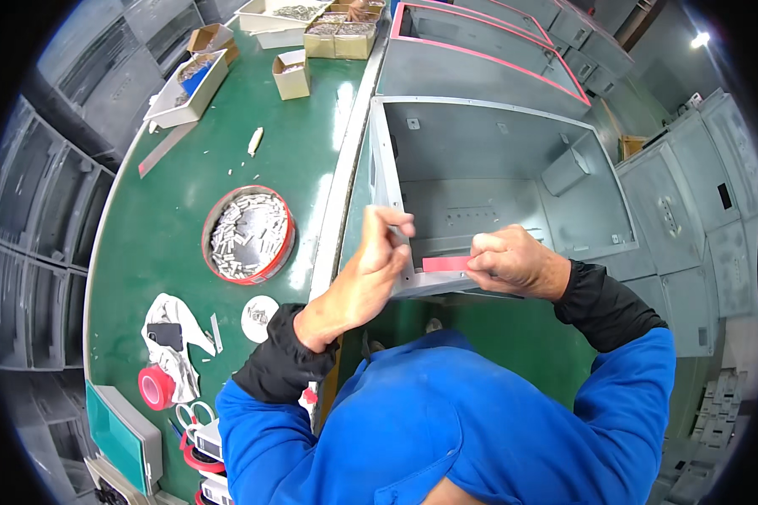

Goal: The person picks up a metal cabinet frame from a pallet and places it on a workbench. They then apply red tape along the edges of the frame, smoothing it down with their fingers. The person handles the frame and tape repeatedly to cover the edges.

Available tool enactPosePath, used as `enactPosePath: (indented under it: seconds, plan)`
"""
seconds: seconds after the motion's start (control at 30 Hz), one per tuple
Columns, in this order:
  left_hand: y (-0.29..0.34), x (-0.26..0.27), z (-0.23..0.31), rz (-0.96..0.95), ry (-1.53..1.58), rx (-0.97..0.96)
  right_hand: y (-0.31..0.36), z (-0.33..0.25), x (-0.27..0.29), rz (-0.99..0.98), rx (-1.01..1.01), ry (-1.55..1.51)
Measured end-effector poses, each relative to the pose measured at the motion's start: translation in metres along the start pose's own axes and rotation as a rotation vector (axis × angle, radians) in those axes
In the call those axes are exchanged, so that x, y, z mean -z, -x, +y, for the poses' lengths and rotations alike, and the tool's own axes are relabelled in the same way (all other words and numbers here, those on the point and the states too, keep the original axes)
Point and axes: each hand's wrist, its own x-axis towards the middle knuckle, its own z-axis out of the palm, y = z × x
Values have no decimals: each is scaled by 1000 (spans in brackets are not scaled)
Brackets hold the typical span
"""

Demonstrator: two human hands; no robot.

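Note:
A short strip of pink-red tape (446,264) runs along the near rim of a grey metal box (472,202), close to its left corner. My right hand (515,263) is closed with its fingers pinching the strip's right end. By that same corner, my left hand (374,266) has its fingers bent, with a gap between the index finger and the thumb. Nothing shows in that gap, and the thumb is just short of the tape's left end. The box lies with its open side up, to the right of the green table.
On the green table (168,244) stand a red-rimmed round tin (290,244) of small metal pieces, a roll of red tape (156,387), a white cloth (181,366) with a phone (167,337), and scissors (195,414). Farther off are boxes (291,76) and pink-edged metal housings (480,71).

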Motion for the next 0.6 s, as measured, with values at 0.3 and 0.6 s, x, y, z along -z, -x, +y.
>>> enactPosePath:
  seconds: [0.3,0.6]
  plan:
    - [37,-19,-59,156,440,63,-2,-9,-9,-63,20,168]
    - [42,-35,-58,248,458,53,-10,-8,-21,-66,6,129]
